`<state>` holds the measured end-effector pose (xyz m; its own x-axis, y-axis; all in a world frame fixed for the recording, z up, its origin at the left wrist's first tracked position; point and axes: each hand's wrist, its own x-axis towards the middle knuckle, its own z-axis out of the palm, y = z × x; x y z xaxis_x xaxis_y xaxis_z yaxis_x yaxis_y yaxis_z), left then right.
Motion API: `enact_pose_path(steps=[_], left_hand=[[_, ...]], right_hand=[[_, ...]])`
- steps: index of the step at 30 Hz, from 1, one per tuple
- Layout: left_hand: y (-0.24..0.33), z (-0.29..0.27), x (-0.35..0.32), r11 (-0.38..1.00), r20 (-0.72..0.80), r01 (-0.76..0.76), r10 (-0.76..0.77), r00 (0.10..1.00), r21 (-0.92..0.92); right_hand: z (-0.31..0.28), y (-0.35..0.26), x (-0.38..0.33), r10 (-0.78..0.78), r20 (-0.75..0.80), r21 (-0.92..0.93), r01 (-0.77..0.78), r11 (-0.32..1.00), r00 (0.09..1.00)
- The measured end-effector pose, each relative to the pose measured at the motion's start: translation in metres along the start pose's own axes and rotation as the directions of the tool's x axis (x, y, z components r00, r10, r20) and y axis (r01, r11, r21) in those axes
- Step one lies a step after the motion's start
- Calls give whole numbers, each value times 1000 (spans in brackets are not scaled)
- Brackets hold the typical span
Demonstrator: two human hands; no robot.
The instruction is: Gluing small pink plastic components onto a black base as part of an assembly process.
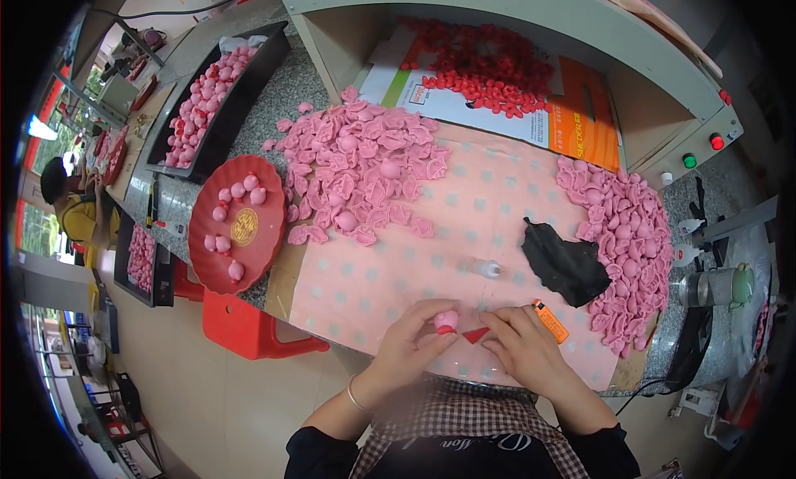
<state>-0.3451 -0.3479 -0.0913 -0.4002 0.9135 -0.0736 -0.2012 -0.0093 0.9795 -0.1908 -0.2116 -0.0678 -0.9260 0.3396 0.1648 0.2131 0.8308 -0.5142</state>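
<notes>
Near the front edge of the cloth, my left hand (412, 334) pinches a small pink round figure (446, 320) with a red band at its lower end. My right hand (524, 346) is closed beside it, fingertips on a small red pointed piece (475, 336) whose kind I cannot make out. The two hands are a short gap apart. Just right of my right hand lies an orange packet (550, 321) with dark print. A small clear bottle (489, 268) lies on the cloth beyond my hands, and a crumpled black cloth (565, 263) is to its right.
Heaps of pink ruffled pieces (365, 152) and more pink pieces (628, 247) flank the dotted pink cloth (398, 272). A red plate (203, 247) and black bin (220, 118) hold pink figures. Red parts (506, 94) lie under the grey cabinet (497, 7); a red stool (236, 326) stands left.
</notes>
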Motion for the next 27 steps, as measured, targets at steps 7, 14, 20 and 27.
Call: enact_pose_path(steps=[7,14,20,27], left_hand=[[-6,7,2,961,61,-72,58,996,265],[-2,2,2,861,127,-251,217,968,443],[-22,2,11,813,148,-267,222,964,518],[-41,-5,28,638,257,-302,165,952,708]], right_hand=[[12,15,-18,-16,97,10,16,1000,995],[29,8,-14,-78,47,39,76,996,996],[21,25,-16,130,-25,271,-119,955,991],[32,31,-2,215,-7,532,-178,828,977]])
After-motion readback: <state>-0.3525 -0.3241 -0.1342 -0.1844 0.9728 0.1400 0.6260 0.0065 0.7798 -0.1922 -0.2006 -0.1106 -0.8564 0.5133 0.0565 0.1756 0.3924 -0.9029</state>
